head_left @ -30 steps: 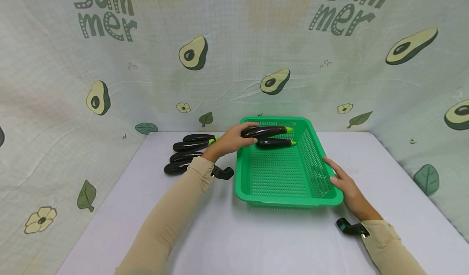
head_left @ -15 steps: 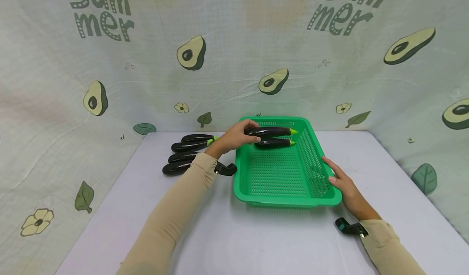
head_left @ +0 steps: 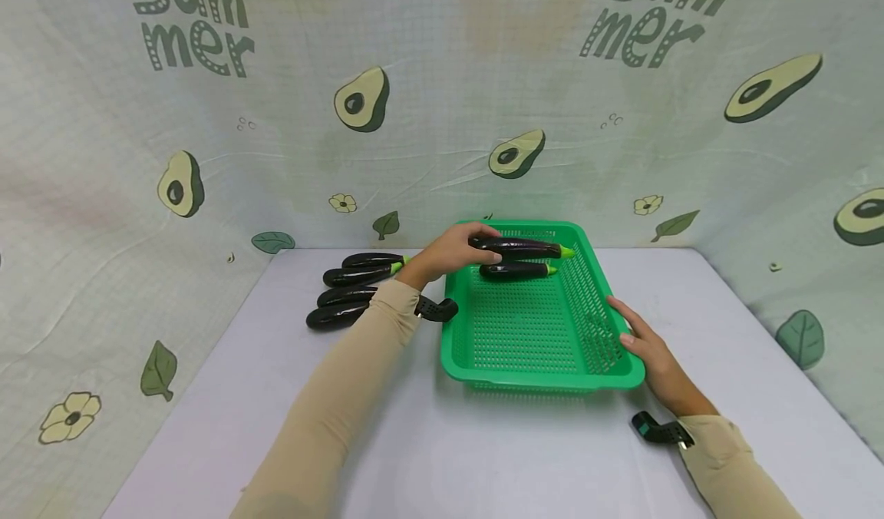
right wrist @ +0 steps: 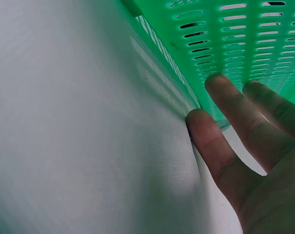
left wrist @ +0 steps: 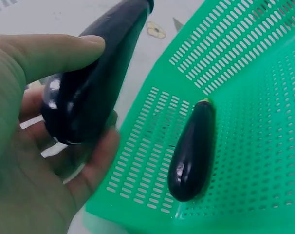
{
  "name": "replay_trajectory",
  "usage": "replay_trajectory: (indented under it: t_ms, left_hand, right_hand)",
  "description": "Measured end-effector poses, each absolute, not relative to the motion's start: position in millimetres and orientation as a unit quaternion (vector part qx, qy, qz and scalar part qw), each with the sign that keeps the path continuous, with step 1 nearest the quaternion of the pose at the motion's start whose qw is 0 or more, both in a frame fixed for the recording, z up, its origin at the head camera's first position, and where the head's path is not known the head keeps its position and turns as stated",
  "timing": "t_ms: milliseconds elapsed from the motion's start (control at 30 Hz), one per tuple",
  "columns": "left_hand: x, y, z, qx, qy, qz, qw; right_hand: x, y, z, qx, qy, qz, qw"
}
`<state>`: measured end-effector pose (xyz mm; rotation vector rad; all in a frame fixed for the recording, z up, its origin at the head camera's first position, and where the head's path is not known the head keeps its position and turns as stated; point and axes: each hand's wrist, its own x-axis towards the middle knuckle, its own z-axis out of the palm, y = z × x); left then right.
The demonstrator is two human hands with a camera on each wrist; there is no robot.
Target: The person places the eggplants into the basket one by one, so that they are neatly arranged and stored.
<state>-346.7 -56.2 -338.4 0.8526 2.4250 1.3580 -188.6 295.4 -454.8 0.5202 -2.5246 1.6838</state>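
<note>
My left hand (head_left: 452, 254) grips a dark purple eggplant (head_left: 528, 249) by its rounded end, above the far left part of a green plastic basket (head_left: 539, 379). In the left wrist view, the thumb lies on top of the held eggplant (left wrist: 101, 83) and the fingers curl beneath. A second eggplant (head_left: 513, 271) lies in the basket, close to the left wall. On the basket's right side, my right hand (head_left: 654, 359) holds the rim, thumb over it. The right wrist view shows fingers (right wrist: 245, 117) against the slotted outer wall; the thumb is hidden there.
Several more eggplants (head_left: 334, 317) lie in a row on the white table (head_left: 525, 457), left of the basket and partly behind the left forearm. A printed cloth (head_left: 442, 97) with avocados hangs right behind the table. Black wrist straps (head_left: 663, 431) sit at both sleeves.
My left hand has moved slightly right with the eggplant, bringing it further over the basket. The right hand and the basket stay in place.
</note>
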Motion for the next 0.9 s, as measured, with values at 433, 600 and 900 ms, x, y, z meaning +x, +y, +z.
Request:
replay_trajectory:
  t_ms: [433,600,900]
  left_hand:
    - [-353.7,-34.1,-332.9,0.241,0.852,0.444,0.136]
    - [-359.9,-26.8,-338.4,0.226,0.860,0.434,0.143]
    - [-365.1,-19.7,-345.4,0.218,0.872,0.409,0.159]
  right_hand:
    - [-186.3,294.0,-451.2,0.183,-0.810,0.555,0.036]
    - [-187.8,294.0,-451.9,0.180,-0.814,0.550,0.041]
    - [-189.7,295.7,-454.9,0.179,-0.810,0.557,0.034]
